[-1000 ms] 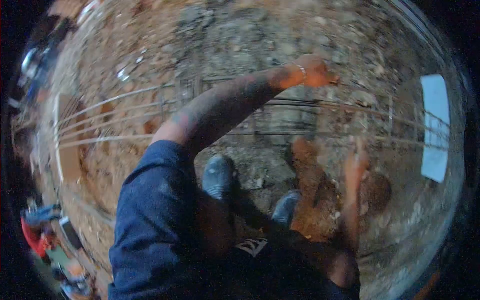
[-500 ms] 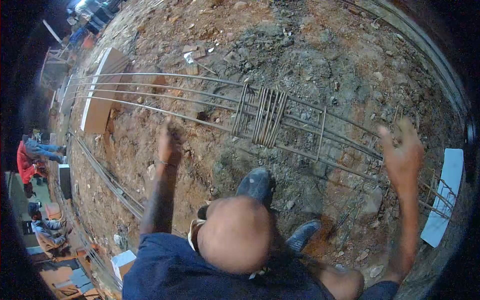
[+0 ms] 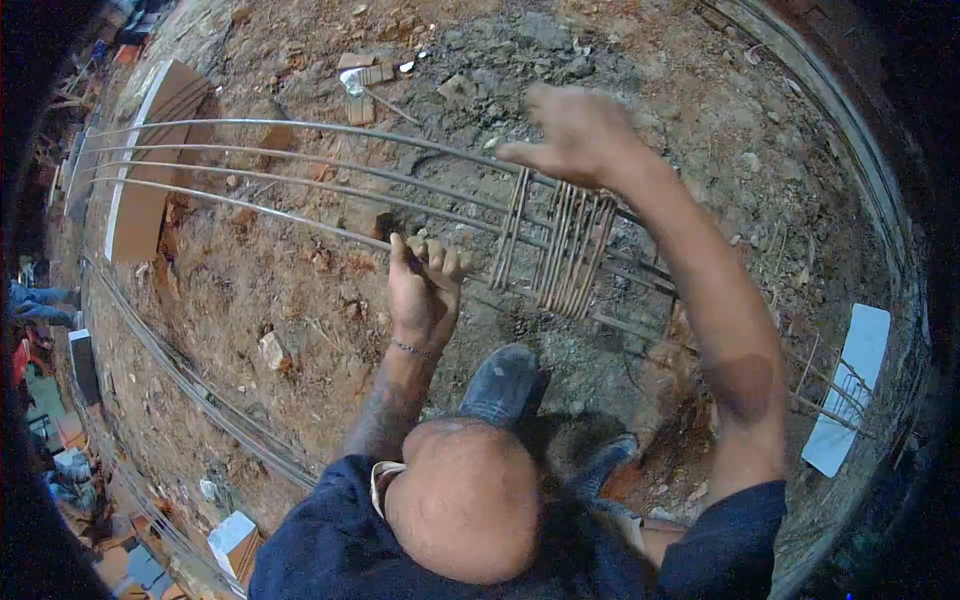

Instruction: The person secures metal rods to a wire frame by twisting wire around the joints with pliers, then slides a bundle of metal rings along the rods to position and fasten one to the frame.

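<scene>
Head view: long grey steel near bar (image 3: 280, 215) grasped by left hand (image 3: 428, 288), fingers curled, left of bundled brown rectangular metal stirrups (image 3: 577, 250). Right hand (image 3: 583, 135) released, fingers spread over grey steel far bar (image 3: 400, 138); contact cannot be told. Near bar best gripped firmly, twisting avoided.

Beyond the right hand (image 3: 580, 135), ground (image 3: 690, 100) at twelve o'clock lies open; steel rods (image 3: 330, 188) and bunched stirrups (image 3: 575, 250) block six o'clock.

Nothing to read here right now: no text, no label, no brand, no number, no sign comes up legible anywhere, from the middle of the view right out to its dim, curved edges.
</scene>
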`<state>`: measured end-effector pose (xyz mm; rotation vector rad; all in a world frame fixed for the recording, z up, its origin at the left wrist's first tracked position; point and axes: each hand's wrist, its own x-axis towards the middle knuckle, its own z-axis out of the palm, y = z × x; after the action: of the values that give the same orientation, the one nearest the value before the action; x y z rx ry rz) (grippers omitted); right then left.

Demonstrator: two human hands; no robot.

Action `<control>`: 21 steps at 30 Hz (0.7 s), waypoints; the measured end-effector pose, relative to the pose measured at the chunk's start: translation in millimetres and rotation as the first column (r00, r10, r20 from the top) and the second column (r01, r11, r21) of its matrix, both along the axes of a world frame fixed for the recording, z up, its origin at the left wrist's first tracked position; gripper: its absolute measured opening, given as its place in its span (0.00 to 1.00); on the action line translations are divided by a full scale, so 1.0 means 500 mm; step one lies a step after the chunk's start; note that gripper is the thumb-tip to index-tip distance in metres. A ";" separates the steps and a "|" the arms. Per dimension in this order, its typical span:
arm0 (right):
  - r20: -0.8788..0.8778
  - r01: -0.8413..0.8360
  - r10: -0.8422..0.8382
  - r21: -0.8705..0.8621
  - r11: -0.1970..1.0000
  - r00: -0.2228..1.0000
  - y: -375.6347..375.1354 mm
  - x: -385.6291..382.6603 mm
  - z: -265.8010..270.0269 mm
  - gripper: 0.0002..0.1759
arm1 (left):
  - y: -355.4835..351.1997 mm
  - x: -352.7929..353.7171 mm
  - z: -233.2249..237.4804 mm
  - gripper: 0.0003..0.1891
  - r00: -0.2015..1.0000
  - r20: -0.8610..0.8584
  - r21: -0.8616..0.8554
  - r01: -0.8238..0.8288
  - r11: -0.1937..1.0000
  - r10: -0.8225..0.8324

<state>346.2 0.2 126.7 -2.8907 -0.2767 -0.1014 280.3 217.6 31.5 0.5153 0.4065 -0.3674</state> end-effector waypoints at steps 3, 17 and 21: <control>0.006 -0.080 0.081 -0.071 0.994 0.997 0.085 0.091 -0.078 0.28 | -0.003 0.004 0.019 0.19 0.999 0.037 -0.030 0.010 1.000 -0.009; -0.009 -0.049 0.049 -0.092 0.995 0.999 0.104 0.117 -0.131 0.29 | 0.012 0.002 0.009 0.19 0.988 0.124 -0.120 0.106 0.987 -0.091; -0.061 -0.088 0.079 -0.168 0.982 0.995 0.070 0.115 -0.055 0.31 | 0.006 -0.001 0.006 0.17 0.998 0.036 -0.043 0.060 0.997 -0.058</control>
<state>403.8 35.3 99.2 -3.0399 -0.4160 0.0159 279.6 220.5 34.7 0.4908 0.3496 -0.4227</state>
